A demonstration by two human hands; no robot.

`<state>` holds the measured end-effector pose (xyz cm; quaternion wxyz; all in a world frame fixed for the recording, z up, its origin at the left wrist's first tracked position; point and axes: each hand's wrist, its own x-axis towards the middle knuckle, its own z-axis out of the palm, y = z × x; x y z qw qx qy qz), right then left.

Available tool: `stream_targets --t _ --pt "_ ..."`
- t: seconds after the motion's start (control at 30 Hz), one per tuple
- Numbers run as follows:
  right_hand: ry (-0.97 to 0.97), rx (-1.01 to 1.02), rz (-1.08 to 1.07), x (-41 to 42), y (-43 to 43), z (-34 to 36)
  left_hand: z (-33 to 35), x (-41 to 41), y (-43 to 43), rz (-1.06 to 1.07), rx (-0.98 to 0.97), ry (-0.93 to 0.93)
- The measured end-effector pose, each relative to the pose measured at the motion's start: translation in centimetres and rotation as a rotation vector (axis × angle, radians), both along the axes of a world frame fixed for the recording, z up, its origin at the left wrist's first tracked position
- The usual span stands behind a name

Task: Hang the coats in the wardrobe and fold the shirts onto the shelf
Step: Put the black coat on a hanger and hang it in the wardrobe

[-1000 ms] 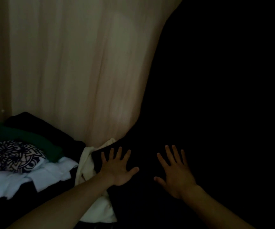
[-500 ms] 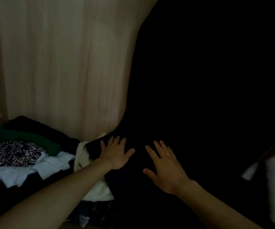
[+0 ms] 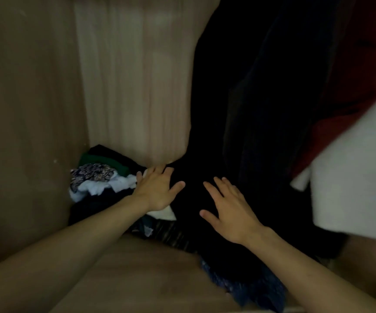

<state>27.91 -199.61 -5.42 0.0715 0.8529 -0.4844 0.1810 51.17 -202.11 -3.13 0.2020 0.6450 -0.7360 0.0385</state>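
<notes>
Resting flat with fingers spread, left hand [image 3: 157,190] and right hand [image 3: 232,213] press the black garment [image 3: 191,199].

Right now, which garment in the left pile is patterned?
The black-and-white floral one, lying between the plain green one behind it and the plain pale one in front.

**Dark cloth against pale wood**

We see a black garment [image 3: 250,132] filling the centre, a red garment [image 3: 349,86] at upper right and a white garment [image 3: 351,177] at right. Left of centre lie a green cloth [image 3: 96,160], a black-and-white floral cloth [image 3: 92,173] and a pale blue cloth [image 3: 101,187]. A dark blue speckled cloth [image 3: 250,288] shows at lower centre. The back panel [image 3: 137,75] is beige with vertical grain.
</notes>
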Motion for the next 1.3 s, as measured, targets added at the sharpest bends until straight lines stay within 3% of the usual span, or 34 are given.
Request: stream_targets --t 0.27,0.5,0.87,1.03,1.17,1.3 --pt "0.045 0.036 0.111 -0.3 8.4 -1.9 -0.5 -1.1 12.7 0.104 0.027 -0.067" --pt "0.023 -0.004 0.042 -1.5 13.3 -0.7 -0.2 -1.4 18.1 0.079 -0.009 -0.039" --pt "0.035 0.010 -0.266 -5.9 24.8 -2.6 -5.1 -5.3 23.1 -0.174 0.107 0.116" --pt "0.174 0.127 -0.478 -10.0 32.9 -4.3 -9.0 -11.1 26.7 -0.375 0.212 0.164" --pt "0.266 0.138 -0.606 -14.1 38.4 -3.2 -8.6 -15.8 28.8 -0.531 0.188 0.146" --pt "0.235 0.103 -0.734 -18.3 43.8 -2.1 -7.1 -20.3 31.7 -0.664 0.135 0.149"
